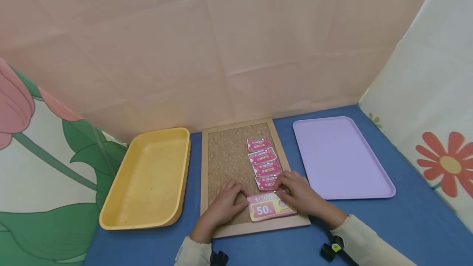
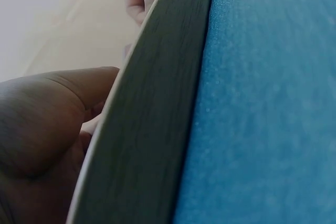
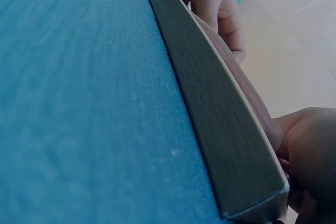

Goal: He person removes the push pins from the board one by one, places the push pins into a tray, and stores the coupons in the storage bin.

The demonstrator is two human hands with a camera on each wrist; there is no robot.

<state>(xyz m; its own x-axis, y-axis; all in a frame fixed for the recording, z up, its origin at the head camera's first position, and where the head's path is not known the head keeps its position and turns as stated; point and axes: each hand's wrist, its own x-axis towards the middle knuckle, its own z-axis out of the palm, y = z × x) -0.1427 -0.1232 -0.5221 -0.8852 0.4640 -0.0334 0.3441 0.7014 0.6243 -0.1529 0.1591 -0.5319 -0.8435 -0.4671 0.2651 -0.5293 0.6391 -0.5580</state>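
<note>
A pink and yellow coupon (image 1: 263, 211) marked 50 lies across the lower part of a wood-framed corkboard (image 1: 227, 155), its bottom edge over the frame. My left hand (image 1: 226, 204) pinches its left end with thumb and forefinger. At its upper right my right hand (image 1: 300, 194) holds it, the fingertips overlapping the lowest of several red coupons (image 1: 265, 168). These red coupons run in a column up the board, with small shiny pins at their edges. In the right wrist view the pink coupon (image 3: 241, 80) rises in layers above the frame's edge.
A deep yellow tray (image 1: 148, 180) stands left of the corkboard. To the right lies a flat lilac tray (image 1: 341, 157). Everything rests on a blue cloth-covered table (image 1: 266, 245), with a pinkish cloth wall (image 1: 221, 52) behind and flower-printed sheets (image 1: 414, 93) at the sides.
</note>
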